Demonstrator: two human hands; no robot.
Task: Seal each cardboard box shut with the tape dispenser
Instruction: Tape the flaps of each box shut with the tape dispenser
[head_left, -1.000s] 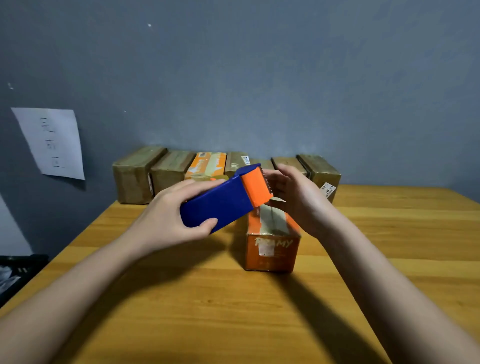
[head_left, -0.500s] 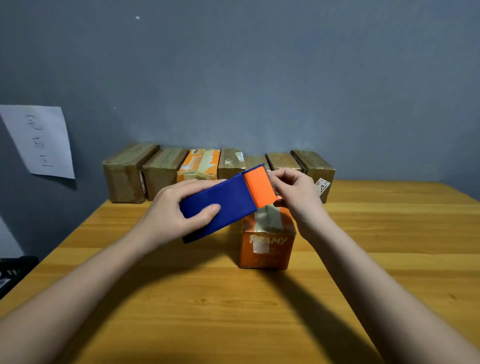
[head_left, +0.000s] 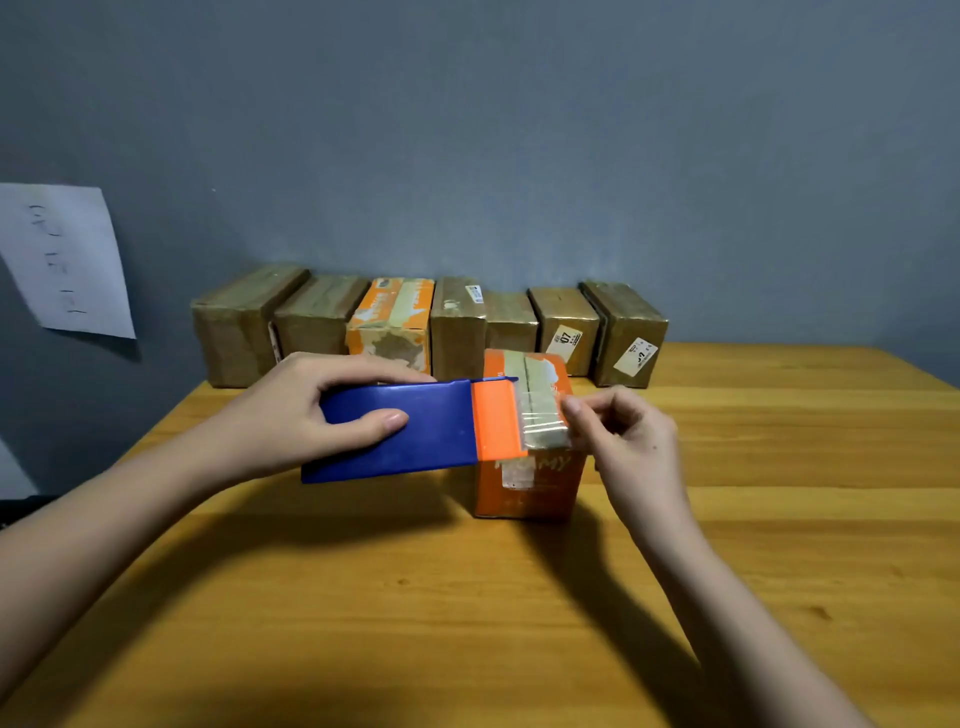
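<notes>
Gripping the tape dispenser (head_left: 410, 428) is the left hand (head_left: 291, 410): thumb laid across the near blue face, fingers curled over the far edge. Dispenser body blue, head orange, held roughly level above the wooden table (head_left: 467, 623), orange end pointing right.

Right hand (head_left: 631, 441) pinches the free end of the clear tape (head_left: 545, 423) between thumb and fingertips, other fingers curled in. The tape spans from the orange head to the pinch, stretched across the near top edge of the orange cardboard box (head_left: 527, 486).

Orange box stands on the table near centre, just right of the dispenser head and partly behind it. Top shows strips of older beige tape; front face carries white lettering and a torn pale label. Whether the new tape touches the box top cannot be told.

Back of table, against the grey-blue wall (head_left: 519, 130): a row of seven boxes (head_left: 431, 325), side by side and touching. Six are brown and taped over; the third from the left is orange with beige tape. The two rightmost carry white stickers on their near faces.

A white sheet of paper (head_left: 65, 257) with handwritten marks hangs on the wall at left; the marks are not legible.
</notes>
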